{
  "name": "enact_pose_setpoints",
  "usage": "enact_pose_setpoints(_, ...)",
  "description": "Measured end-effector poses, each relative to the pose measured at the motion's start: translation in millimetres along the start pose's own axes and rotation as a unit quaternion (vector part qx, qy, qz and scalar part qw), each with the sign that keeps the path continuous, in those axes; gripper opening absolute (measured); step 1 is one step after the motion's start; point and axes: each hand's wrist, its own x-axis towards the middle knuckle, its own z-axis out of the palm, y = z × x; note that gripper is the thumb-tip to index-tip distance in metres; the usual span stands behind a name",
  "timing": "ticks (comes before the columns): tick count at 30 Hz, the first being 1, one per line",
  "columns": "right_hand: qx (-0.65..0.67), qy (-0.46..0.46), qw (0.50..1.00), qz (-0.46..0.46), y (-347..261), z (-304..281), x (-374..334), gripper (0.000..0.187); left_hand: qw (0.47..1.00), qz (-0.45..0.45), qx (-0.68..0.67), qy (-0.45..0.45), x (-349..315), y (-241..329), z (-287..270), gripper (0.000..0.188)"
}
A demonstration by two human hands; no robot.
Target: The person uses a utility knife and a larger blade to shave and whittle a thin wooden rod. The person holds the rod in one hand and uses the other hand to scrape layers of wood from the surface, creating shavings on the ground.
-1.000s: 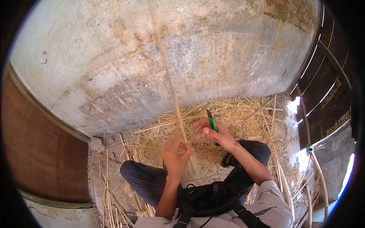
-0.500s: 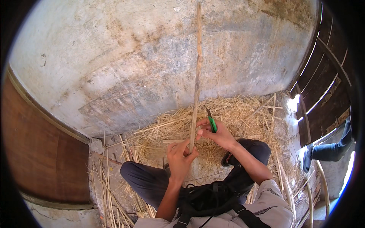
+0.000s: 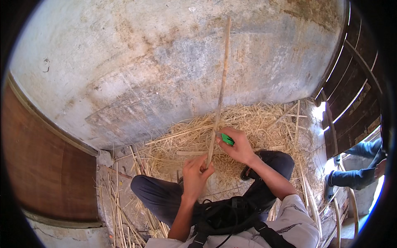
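Observation:
My left hand (image 3: 195,177) grips the lower end of a long thin wooden stick (image 3: 220,89) that stands nearly upright in front of the wall. My right hand (image 3: 237,145) holds a small green-handled tool (image 3: 226,139) pressed against the stick just above my left hand. The tool's blade is hidden behind the stick and my fingers. I sit cross-legged in dark trousers (image 3: 159,198), and both hands are above my knees.
A heap of straw and shavings (image 3: 256,122) lies against a stained plaster wall (image 3: 165,62). Loose cane strips (image 3: 120,206) lie at my left. A brown panel (image 3: 45,173) stands at left, a dark wooden door (image 3: 355,99) at right, where another person's legs in jeans (image 3: 355,175) show.
The stick has swung from leaning left to nearly upright. My right hand with the green tool has come down against it, close above my left hand.

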Motion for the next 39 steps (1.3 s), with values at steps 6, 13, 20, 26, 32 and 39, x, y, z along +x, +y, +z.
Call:
enact_pose_setpoints(6, -0.005, -0.001, 0.999, -0.034, 4.7, 0.2, -0.7, 0.021, 0.995, 0.003, -0.098, 0.006, -4.5, 1.6, 0.9, 0.031)
enact_pose_setpoints(13, 0.068, -0.038, 0.996, 0.042, 9.7, -2.6, -3.6, 0.012, 0.993, -0.052, -0.091, -0.046, -12.2, 3.8, -0.3, 0.033)
enact_pose_setpoints(20, 0.204, -0.082, 0.974, 0.056, 18.4, -5.7, -1.6, 0.004, 0.988, -0.075, -0.117, -0.068, -13.8, 2.8, -8.3, 0.033)
enact_pose_setpoints(26, 0.321, -0.116, 0.925, 0.17, 21.9, -14.7, -1.3, 0.007, 0.979, -0.083, -0.163, -0.088, -17.0, -1.8, -10.1, 0.032)
enact_pose_setpoints(32, 0.424, -0.119, 0.881, 0.175, 30.4, -15.5, -2.2, 0.018, 0.964, -0.121, -0.203, -0.122, -19.0, 3.5, -16.4, 0.032)
enact_pose_setpoints(39, 0.577, -0.156, 0.787, 0.152, 46.6, -13.9, -5.1, 0.019, 0.954, -0.115, -0.235, -0.143, -19.3, -1.0, -21.0, 0.034)
